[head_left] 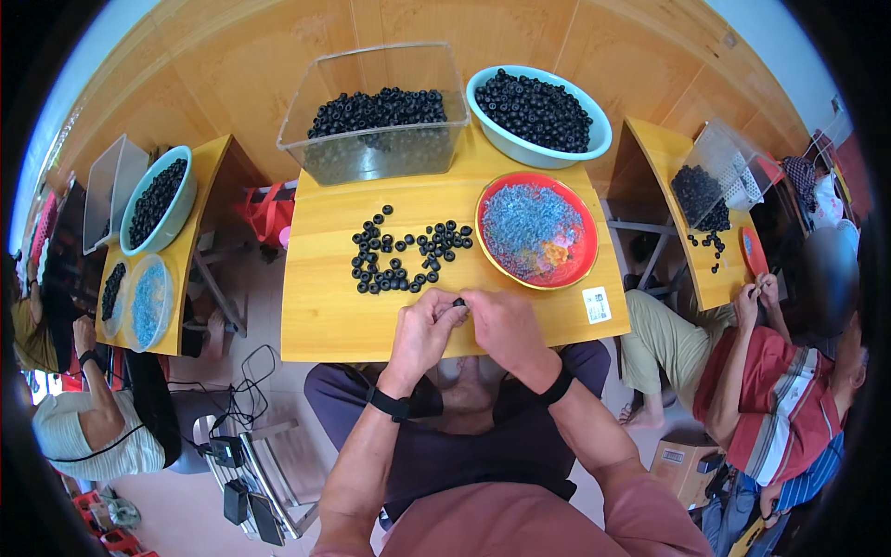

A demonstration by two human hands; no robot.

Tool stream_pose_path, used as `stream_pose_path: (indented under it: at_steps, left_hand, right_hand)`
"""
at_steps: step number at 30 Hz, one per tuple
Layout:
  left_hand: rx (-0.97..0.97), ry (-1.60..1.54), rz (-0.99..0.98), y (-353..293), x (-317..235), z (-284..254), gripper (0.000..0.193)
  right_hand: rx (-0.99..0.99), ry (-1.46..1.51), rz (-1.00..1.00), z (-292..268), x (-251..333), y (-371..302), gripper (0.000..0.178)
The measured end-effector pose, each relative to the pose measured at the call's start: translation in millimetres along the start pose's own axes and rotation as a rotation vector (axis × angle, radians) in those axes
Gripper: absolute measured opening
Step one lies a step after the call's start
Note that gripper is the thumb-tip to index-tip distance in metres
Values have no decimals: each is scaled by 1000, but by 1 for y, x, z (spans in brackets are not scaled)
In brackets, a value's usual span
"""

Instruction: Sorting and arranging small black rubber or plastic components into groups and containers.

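Over the table's near edge my two hands meet, fingers closed. A small round black part (458, 303) shows at the fingertips of my left hand (425, 327), which pinches it. My right hand (506, 327) is curled shut against the same spot; what its fingers grip is hidden. Just beyond lie several loose black ring-shaped parts (397, 275), with holes through their middles. To their right stands a red plate (588, 237) with a yellow rim. It bears a heap of tiny blue-grey pieces (529, 218) and a few orange and pink ones (555, 252).
At the back of the yellow table (320, 325) stand a clear plastic bin (385, 167) and a light-blue basin (543, 160), both holding black parts. A white label (597, 304) is near the right corner. People work at side tables left (209, 200) and right (650, 176).
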State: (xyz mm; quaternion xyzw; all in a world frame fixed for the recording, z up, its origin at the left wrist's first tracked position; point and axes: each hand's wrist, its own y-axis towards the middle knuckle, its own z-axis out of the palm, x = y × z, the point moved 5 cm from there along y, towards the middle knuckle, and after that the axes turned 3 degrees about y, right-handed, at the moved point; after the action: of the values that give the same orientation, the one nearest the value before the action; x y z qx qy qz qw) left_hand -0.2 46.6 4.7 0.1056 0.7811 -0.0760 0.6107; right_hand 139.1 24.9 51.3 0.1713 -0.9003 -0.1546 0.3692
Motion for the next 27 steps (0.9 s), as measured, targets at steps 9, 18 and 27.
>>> stream_pose_path:
  at_steps: [9,18,27]
  left_hand:
    - [41,146,46,0,-11,1,20]
    - [27,313,284,-3,-9,11,30]
    - [124,581,561,-12,-29,20,31]
  right_hand:
    - [-54,69,61,-7,-11,-7,17]
    - [17,569,379,3,-51,-17,12]
    - [235,865,424,11,-66,-28,11]
